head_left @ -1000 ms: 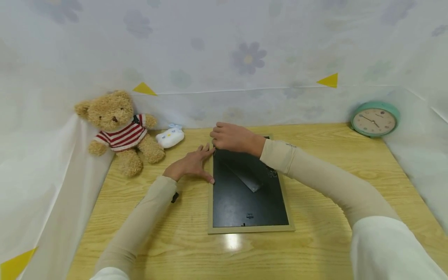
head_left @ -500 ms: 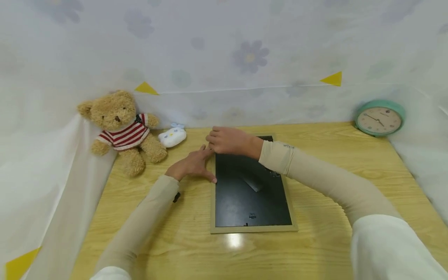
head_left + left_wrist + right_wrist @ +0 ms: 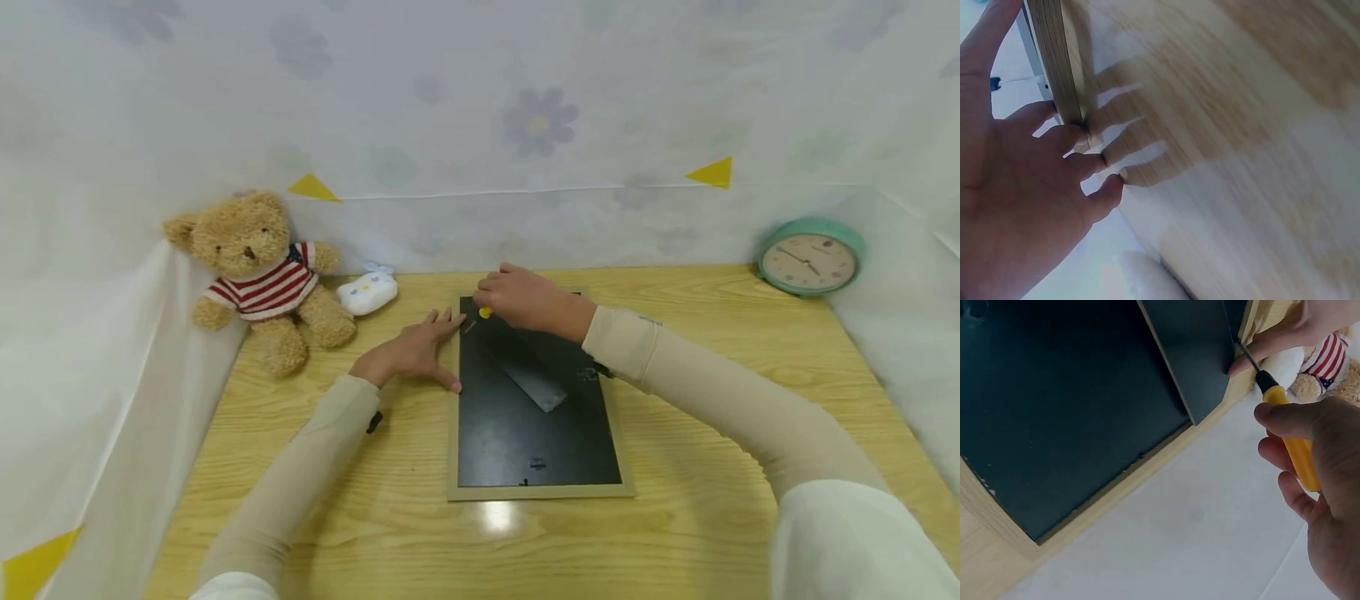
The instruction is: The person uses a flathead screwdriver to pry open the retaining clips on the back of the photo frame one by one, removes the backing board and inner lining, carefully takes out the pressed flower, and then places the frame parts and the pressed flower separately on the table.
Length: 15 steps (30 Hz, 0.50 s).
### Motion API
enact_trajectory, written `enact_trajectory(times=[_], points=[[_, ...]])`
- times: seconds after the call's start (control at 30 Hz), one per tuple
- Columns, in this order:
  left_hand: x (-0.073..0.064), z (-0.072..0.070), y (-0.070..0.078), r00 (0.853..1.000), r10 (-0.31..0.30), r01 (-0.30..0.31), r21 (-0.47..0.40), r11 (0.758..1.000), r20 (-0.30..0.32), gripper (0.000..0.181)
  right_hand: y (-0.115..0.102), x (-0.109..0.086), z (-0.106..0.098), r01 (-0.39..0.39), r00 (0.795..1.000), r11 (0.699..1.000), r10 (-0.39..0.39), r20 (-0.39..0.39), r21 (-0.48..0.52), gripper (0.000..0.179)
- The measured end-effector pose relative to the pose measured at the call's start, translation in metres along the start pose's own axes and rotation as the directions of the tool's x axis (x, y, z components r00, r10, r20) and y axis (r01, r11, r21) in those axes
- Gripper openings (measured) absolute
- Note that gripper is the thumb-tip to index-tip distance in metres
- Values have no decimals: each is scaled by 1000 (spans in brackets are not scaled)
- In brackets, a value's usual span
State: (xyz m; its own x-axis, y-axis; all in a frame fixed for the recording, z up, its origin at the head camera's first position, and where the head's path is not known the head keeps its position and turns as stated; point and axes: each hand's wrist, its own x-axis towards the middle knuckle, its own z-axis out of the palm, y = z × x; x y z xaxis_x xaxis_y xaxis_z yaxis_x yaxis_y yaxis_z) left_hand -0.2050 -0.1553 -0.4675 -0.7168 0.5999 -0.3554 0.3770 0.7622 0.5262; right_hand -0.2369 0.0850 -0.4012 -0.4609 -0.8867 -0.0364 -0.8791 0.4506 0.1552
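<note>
A picture frame (image 3: 540, 437) lies face down on the table, showing its black back, pale wooden rim and angled stand flap (image 3: 536, 387). My left hand (image 3: 411, 352) rests spread along the frame's left rim; in the left wrist view, its fingertips touch the rim and the wood near it. Over the frame's upper left part, my right hand (image 3: 525, 298) grips a yellow-handled screwdriver (image 3: 1294, 440) between thumb and fingers. In the right wrist view, the screwdriver's thin shaft points at the backing's edge, close to a left fingertip; whether the tip touches is unclear.
A teddy bear (image 3: 262, 283) in a striped shirt sits at the back left, beside a small white plush (image 3: 367, 292). At the back right stands a green round clock (image 3: 810, 257). Flowered white cloth (image 3: 450, 100) hangs behind the wooden table (image 3: 390, 517).
My right hand first shifted slightly left, then moved right, off the frame's left edge, bringing the yellow screwdriver handle into sight. My left hand has stayed on the rim.
</note>
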Motion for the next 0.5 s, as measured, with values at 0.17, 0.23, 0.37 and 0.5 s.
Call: enact_trajectory(times=[0.17,0.23,0.37,0.5], points=[[-1,0,0,1000,-5,6,-11,1000,18,121,3,-7,9,-40,999,994,43,-29,102,15],[0,0,1,1000,-5,6,-12,1000,29,120,3,-9,12,-39,998,994,43,-39,106,15],[-1,-2,0,999,-2,2,0,1000,48,118,4,-10,12,-37,998,994,42,-48,106,17],[-2,-6,-2,998,-1,0,10,1000,66,119,6,-6,10,-31,998,993,38,-56,116,16]])
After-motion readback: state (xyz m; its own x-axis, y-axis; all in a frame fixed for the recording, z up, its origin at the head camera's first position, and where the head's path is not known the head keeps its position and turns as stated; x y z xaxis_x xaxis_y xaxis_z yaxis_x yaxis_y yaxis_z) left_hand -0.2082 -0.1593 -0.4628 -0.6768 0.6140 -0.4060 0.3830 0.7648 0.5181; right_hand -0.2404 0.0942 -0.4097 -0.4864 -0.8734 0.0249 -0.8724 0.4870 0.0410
